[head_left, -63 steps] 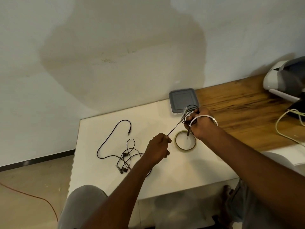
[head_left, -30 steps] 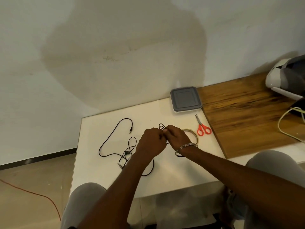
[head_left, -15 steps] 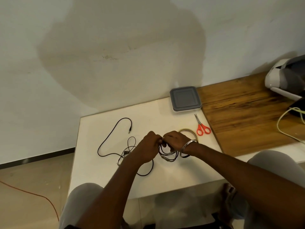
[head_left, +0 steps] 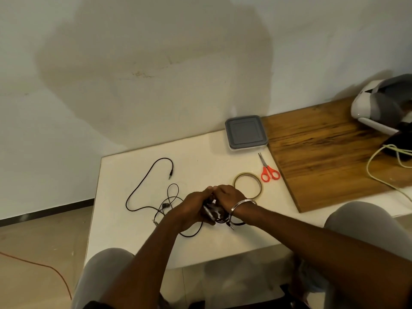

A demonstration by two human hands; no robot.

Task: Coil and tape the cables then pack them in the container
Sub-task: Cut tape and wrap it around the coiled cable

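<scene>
My left hand [head_left: 192, 209] and my right hand [head_left: 229, 197] meet over the middle of the white table [head_left: 124, 233], both closed around a small coil of black cable [head_left: 219, 218] that shows between and under them. A silver bangle circles my right wrist. A loose black cable [head_left: 142, 186] lies tangled to the left of my hands, one plug end pointing away from me. The roll of clear tape [head_left: 248, 182] lies flat just right of my right hand. The grey-lidded container [head_left: 245, 132] stands shut at the table's far right corner.
Red-handled scissors [head_left: 269, 171] lie between the tape and the container. A wooden board [head_left: 334, 152] adjoins the table on the right, with a white and grey device [head_left: 381, 103] and a pale cord [head_left: 379, 175] on it. An orange cord [head_left: 40, 270] runs across the floor at left.
My hands came down from near the container to the table's middle with the cable coil. The scissors, hidden behind my right hand earlier, now show. The coil sits more tightly between both hands.
</scene>
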